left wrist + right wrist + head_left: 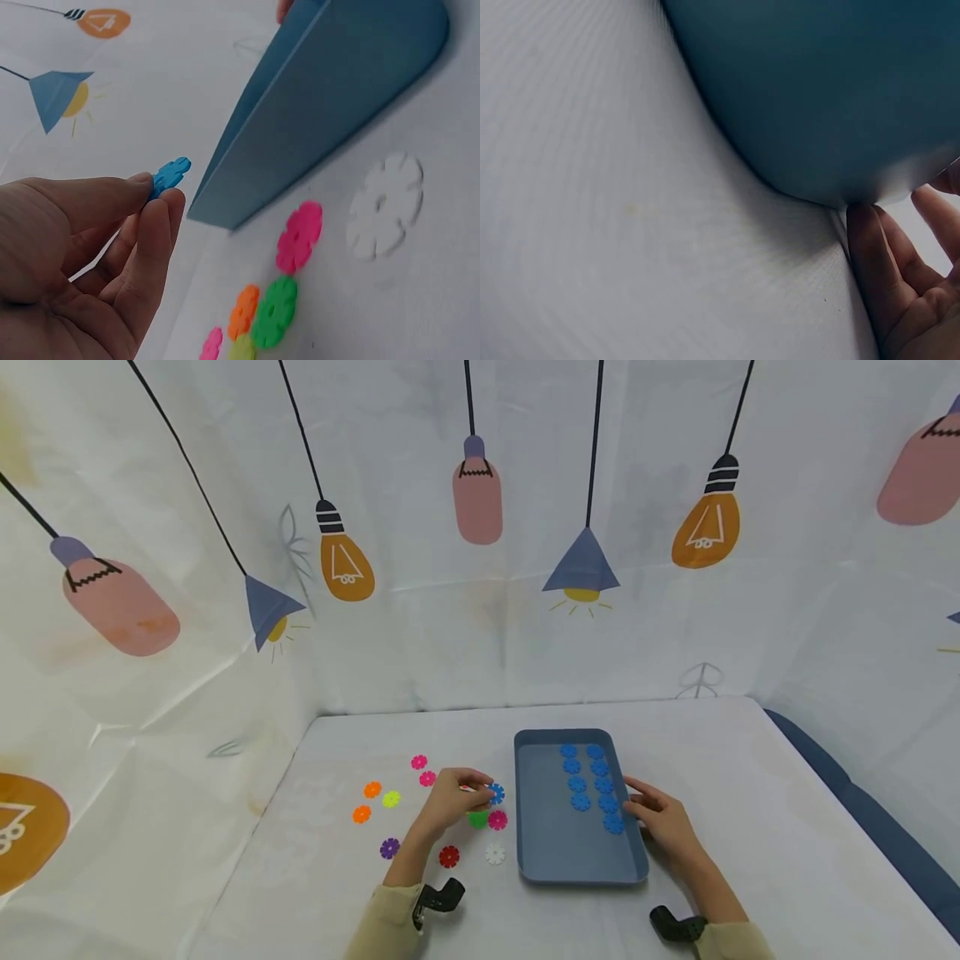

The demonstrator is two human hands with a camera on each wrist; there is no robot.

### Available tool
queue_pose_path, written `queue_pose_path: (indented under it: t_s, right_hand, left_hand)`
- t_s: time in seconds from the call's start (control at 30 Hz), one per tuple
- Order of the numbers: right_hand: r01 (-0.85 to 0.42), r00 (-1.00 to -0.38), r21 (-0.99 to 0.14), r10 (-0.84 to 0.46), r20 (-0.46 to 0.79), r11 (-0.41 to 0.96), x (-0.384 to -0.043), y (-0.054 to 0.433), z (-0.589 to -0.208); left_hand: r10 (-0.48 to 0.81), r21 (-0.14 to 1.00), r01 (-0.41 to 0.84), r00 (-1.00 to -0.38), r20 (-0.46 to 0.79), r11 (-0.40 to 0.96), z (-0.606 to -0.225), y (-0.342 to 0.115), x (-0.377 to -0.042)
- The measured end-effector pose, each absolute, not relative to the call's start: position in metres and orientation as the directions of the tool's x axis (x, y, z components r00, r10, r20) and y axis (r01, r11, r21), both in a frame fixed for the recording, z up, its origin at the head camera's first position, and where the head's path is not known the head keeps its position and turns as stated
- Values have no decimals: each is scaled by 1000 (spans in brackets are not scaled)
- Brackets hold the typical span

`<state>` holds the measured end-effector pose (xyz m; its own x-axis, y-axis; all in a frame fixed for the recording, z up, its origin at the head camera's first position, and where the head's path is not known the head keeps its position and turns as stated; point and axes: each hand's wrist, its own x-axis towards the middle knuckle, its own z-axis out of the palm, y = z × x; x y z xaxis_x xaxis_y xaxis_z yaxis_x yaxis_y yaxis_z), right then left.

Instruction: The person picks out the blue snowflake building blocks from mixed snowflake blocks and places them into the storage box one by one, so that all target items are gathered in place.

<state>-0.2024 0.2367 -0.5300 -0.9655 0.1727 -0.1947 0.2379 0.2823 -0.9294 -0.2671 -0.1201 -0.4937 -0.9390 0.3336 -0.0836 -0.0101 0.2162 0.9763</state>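
Note:
My left hand [452, 799] pinches a blue flower-shaped disc [171, 174] between thumb and fingertips, just left of the blue-grey tray [551, 852]. Inside the tray, several blue flower discs [577, 783] lie in two columns toward its right side. At the tray's right edge, my right hand [670, 828] holds the rim, with fingers [870, 240] against the outer wall in the right wrist view. Below and beside the left hand lie a green disc [275, 311], a pink disc [497, 820] and a white disc [495, 854].
More flower discs lie loose on the white table [300, 885], left of the tray: orange [362, 814], yellow [391, 799], purple [389, 848], red [449, 857] and pink [419, 762]. A lamp-patterned sheet [420, 652] hangs behind the table. A dark blue chair [847, 793] stands at the right.

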Motion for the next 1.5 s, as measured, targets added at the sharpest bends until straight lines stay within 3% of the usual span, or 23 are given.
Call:
queue_pose_path:
  t_s: [0.73,1.5]
  right_hand:
    - [205,-974,-936,155,-166,286,-200,237,-530]
    - [208,-972,-929,175,-160,306,-200,236,-528]
  left_hand:
    - [485,976,94,-875,-14,198,-482,-55,-267]
    - [621,932,143,-778,-102,332,-487,-2,-275]
